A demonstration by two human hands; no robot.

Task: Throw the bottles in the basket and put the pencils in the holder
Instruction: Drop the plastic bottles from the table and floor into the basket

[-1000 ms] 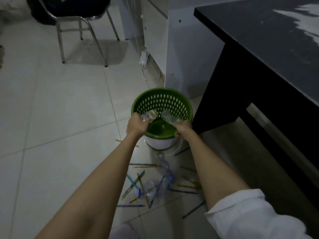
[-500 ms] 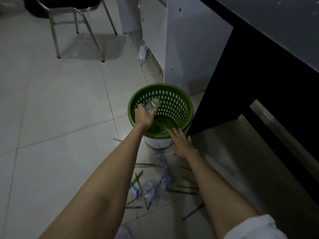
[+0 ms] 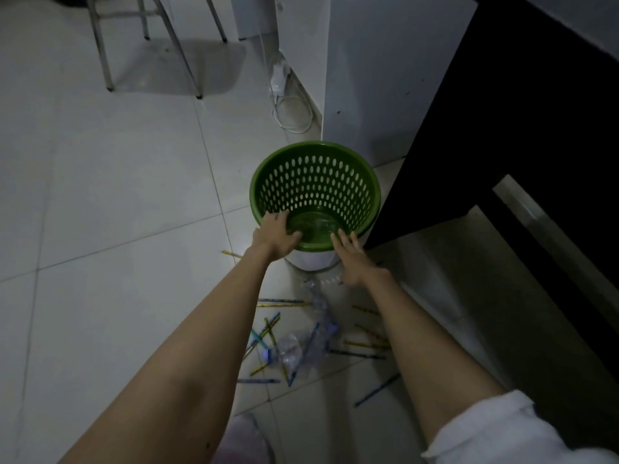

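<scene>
A green perforated basket (image 3: 315, 169) stands on the tiled floor beside a dark desk. Clear bottles (image 3: 318, 226) lie at its bottom. My left hand (image 3: 276, 234) hovers at the basket's near rim, fingers loosely spread and empty. My right hand (image 3: 351, 254) is just in front of the rim, fingers straight, holding nothing. Between my forearms, crushed clear plastic bottles (image 3: 298, 351) with blue caps lie on the floor among several scattered pencils (image 3: 283, 303). A white holder-like base (image 3: 311, 261) shows beneath the basket; what it is I cannot tell.
A dark desk (image 3: 502, 128) rises close on the right. A white cabinet (image 3: 375, 72) stands behind the basket, with a white cable and plug (image 3: 288, 105) on the floor beside it. Metal chair legs (image 3: 107, 45) stand at the far left.
My right hand let its bottle drop into the basket first, then my left hand released its bottle too. Both hands are now empty and have drawn back to the near rim.
</scene>
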